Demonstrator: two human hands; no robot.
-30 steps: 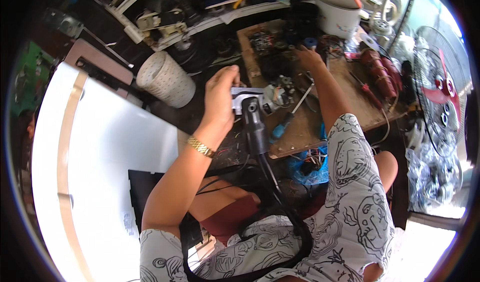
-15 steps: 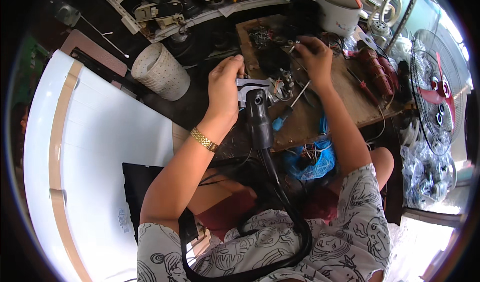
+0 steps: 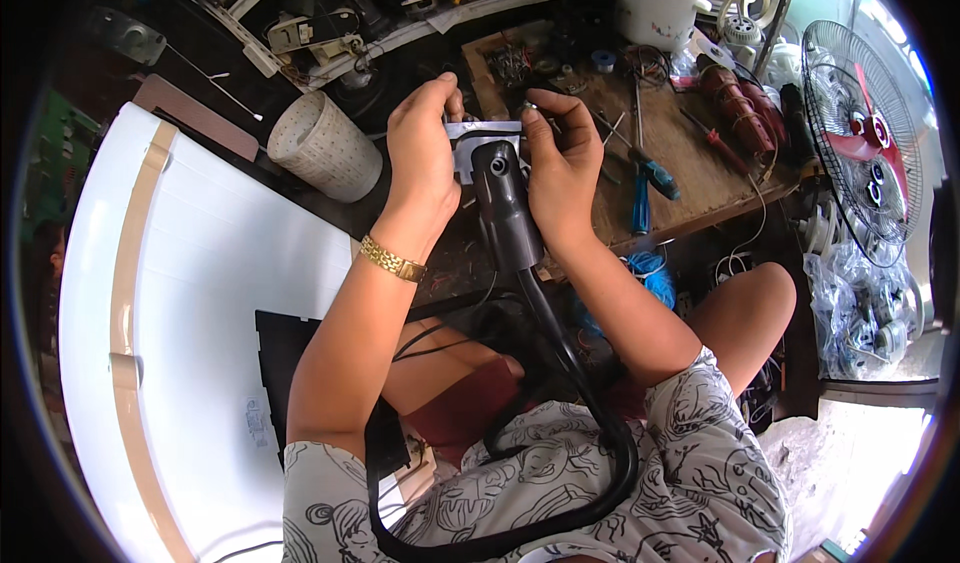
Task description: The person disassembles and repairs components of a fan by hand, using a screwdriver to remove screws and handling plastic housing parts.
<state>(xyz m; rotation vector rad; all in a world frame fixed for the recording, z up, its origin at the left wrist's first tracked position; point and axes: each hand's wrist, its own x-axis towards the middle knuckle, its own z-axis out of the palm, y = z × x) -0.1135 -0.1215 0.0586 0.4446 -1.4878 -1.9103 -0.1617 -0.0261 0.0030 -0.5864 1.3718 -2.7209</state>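
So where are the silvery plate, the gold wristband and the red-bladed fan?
Silvery plate (image 3: pixel 466 151): head view, on its pale left side.
Gold wristband (image 3: pixel 392 260): head view, on the middle of its links.
Red-bladed fan (image 3: pixel 850 147): head view, on a red blade.

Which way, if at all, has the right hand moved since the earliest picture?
Yes. Against the wooden board, the right hand has come left and nearer the person, to beside the pale bracket.

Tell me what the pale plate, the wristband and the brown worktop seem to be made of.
Pale plate: smooth and light; its bright face suggests metal, though plastic is possible. Wristband: probably polished metal, since its gold-coloured links shine. Worktop: likely wood, matt, from its brown, stained surface.
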